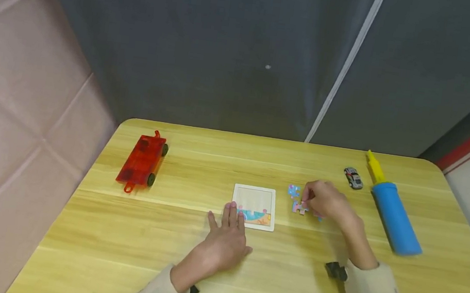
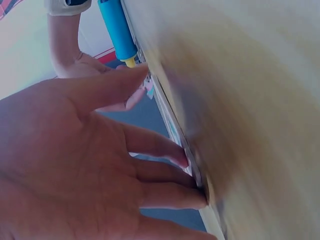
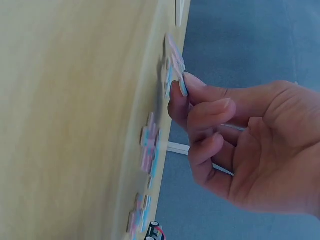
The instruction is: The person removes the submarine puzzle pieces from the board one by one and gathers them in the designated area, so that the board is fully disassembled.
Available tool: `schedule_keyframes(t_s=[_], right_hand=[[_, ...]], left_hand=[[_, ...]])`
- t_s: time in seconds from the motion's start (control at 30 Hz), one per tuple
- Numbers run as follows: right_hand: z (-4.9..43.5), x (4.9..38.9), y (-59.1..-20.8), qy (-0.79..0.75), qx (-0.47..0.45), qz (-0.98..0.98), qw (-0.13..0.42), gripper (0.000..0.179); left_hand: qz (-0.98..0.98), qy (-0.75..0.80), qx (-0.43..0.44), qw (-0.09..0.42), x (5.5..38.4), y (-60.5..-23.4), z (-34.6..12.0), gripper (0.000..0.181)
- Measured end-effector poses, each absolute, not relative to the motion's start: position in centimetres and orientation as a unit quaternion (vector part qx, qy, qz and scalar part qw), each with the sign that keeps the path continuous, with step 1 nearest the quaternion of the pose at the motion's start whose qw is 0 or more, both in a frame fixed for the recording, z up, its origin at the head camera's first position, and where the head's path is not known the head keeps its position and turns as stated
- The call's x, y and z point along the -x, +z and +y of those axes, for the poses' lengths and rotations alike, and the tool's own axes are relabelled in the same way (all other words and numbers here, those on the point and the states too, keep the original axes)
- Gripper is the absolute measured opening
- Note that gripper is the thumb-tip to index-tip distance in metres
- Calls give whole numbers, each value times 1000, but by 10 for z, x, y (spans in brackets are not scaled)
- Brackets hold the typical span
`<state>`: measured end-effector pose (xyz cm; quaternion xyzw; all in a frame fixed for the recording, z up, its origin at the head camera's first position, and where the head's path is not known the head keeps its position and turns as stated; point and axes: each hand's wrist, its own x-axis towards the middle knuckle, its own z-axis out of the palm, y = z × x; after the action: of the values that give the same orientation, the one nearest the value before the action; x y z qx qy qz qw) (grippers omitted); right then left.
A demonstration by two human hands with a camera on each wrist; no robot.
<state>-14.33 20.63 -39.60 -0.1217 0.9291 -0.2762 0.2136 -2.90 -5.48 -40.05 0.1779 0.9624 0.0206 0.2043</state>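
Note:
My left hand lies with straight, spread fingers, its fingertips on the lower left edge of a white puzzle frame. Along the bottom of that frame runs a strip of fitted puzzle pieces in teal and orange. To the right of it, my right hand pinches a pink and blue jigsaw piece between thumb and index finger, its other fingers curled. A blue loose piece lies just beyond. In the right wrist view, more loose pieces rest on the table below the hand.
A red translucent toy wagon stands at the left of the wooden table. At the right are a small silver toy car and a blue hand pump with a yellow nozzle. A dark curtain hangs behind the far edge.

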Motion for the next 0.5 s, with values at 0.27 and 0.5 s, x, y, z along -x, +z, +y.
schedule_keyframes(t_s=[0.27,0.5], right_hand=[[194,140,-400,-232,117,944,202,17],[189,138,-402,-228,120,949,180,20]], left_hand=[[961,30,-186,204,30,-404,-57,81],[962,17,-183,202,28,-400,-56,83]])
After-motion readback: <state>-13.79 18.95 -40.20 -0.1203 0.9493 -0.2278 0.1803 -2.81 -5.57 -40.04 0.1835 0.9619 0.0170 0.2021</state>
